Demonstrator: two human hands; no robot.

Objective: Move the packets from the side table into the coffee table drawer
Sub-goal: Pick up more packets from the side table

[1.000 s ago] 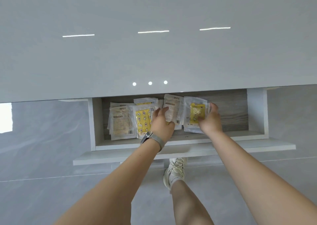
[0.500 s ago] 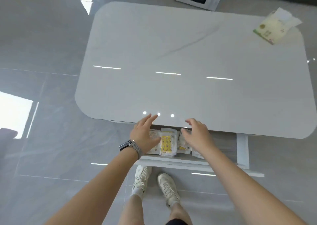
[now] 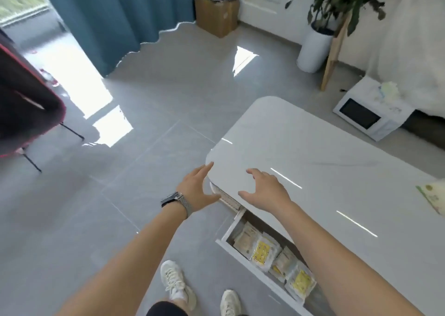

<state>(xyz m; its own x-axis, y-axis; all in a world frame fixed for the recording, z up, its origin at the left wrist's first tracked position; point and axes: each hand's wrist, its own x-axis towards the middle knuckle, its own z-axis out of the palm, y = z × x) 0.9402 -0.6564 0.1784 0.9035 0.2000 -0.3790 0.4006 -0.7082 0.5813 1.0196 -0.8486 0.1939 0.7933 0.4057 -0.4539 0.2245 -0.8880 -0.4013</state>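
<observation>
A person stands at the corner of a glossy white coffee table (image 3: 313,151), both arms stretched forward over it. The left hand (image 3: 196,188), a watch (image 3: 175,201) strapped at its wrist, hangs beside the table's rounded corner with fingers straight and spread, holding nothing. The right hand (image 3: 265,190) hovers above the tabletop near its front edge, fingers loosely parted and slightly bent, also holding nothing; whether either hand touches the table cannot be told.

Below the right forearm, the coffee table drawer (image 3: 240,248) stands pulled out, and a row of packets (image 3: 265,250) lies side by side inside it. Two bear yellow printed panels, the others pale beige ones, all in clear wrappers. The back of the row is hidden under the tabletop.

A green-and-white pouch (image 3: 432,195) lies at the table's far right edge, partly cut off by the frame. On the grey tiled floor beyond the table sits a white microwave oven (image 3: 366,113), with a potted plant (image 3: 315,48) in a white planter behind it. A cardboard box (image 3: 216,14) stands by the teal curtain (image 3: 115,14), and a dark chair (image 3: 26,94) with thin legs fills the left side. The person's white sneakers (image 3: 175,284) show at the bottom.
</observation>
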